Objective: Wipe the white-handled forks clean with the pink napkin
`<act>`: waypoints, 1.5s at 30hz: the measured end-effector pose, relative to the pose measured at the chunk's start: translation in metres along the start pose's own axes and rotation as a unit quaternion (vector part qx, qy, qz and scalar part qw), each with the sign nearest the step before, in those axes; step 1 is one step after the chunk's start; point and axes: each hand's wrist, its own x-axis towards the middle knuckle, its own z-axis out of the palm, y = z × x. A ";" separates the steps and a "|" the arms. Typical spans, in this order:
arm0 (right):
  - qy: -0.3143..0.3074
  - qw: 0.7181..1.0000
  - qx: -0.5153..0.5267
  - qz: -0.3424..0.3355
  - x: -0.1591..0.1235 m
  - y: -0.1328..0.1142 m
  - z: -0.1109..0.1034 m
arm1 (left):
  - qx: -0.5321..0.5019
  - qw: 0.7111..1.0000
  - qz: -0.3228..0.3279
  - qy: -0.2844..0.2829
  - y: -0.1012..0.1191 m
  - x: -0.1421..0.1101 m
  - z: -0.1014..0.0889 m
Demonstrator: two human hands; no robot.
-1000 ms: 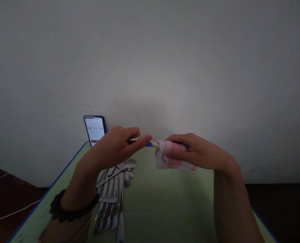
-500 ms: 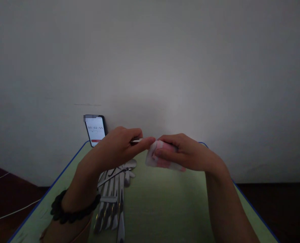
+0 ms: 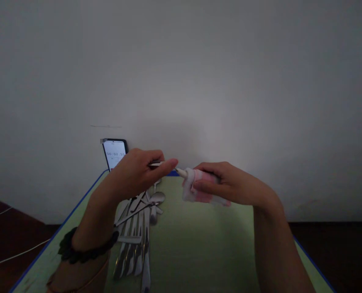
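Above the far part of the table, my left hand [image 3: 138, 171] is closed around a slim piece of metal cutlery [image 3: 156, 164]. Its pale, narrow end [image 3: 182, 173] sticks out past my left thumb and runs into a pink and white cloth [image 3: 203, 185]. My right hand [image 3: 226, 183] pinches that cloth, folded around the cutlery's end. Whether it is a spoon, a fork or a knife cannot be seen, as fingers and cloth cover most of it. Below my left hand lies a pile of cutlery [image 3: 138, 228], with several knives and a spoon [image 3: 157, 197].
A phone [image 3: 115, 154] showing a timer leans against the grey wall [image 3: 181, 81] at the back left. The green table [image 3: 199, 252] has a blue edge. A white cable [image 3: 16, 256] hangs at the left.
My hands have moved slightly apart, the left one to the left, the right one with the cloth to the right. More of the cutlery's pale end now shows between them.
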 end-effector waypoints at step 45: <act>-0.006 0.998 -0.048 0.036 -0.004 -0.014 -0.006 | -0.072 0.990 -0.020 -0.123 0.013 -0.002 0.004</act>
